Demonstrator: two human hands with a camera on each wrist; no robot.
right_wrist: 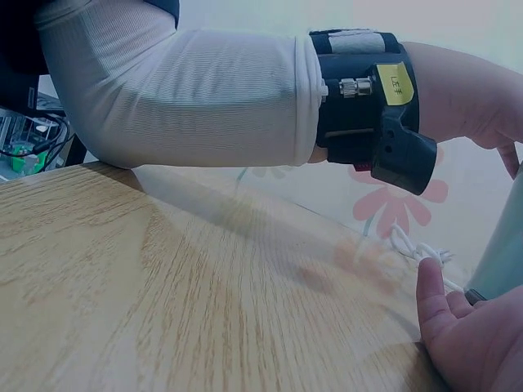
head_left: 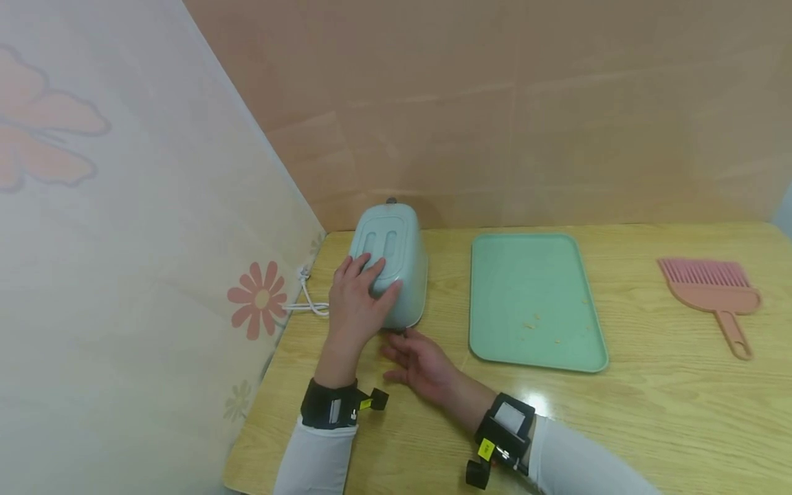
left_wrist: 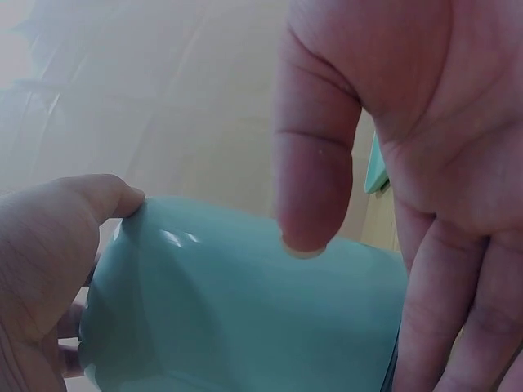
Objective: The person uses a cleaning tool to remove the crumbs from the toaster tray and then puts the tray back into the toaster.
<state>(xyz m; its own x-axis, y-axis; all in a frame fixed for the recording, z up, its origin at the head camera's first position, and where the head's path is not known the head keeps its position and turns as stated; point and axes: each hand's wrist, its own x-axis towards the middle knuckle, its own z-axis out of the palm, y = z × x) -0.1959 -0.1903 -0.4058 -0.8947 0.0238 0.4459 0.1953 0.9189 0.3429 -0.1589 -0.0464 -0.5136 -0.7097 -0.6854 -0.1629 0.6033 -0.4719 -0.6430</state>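
Note:
A pale blue-green toaster [head_left: 403, 275] with two slots in its top stands at the back left of the table. My left hand [head_left: 359, 299] rests on the near part of its top, fingers spread and thumb at the right edge. In the left wrist view, the left thumb [left_wrist: 110, 196] touches the toaster's shell [left_wrist: 245, 302]. Just in front of the toaster's near end is my right hand [head_left: 427, 368], its palm turned toward the toaster and its fingers loosely extended. Whether the right fingertips touch the toaster's lower edge, I cannot tell.
A green tray [head_left: 526, 282] with some crumbs lies right of the toaster. Farther right is a pink brush [head_left: 711, 292]. White cord [head_left: 306, 306] runs by the toaster's left side, near a flowered wall covering [head_left: 155, 240]. A brown wall covering [head_left: 495, 117] stands behind the table.

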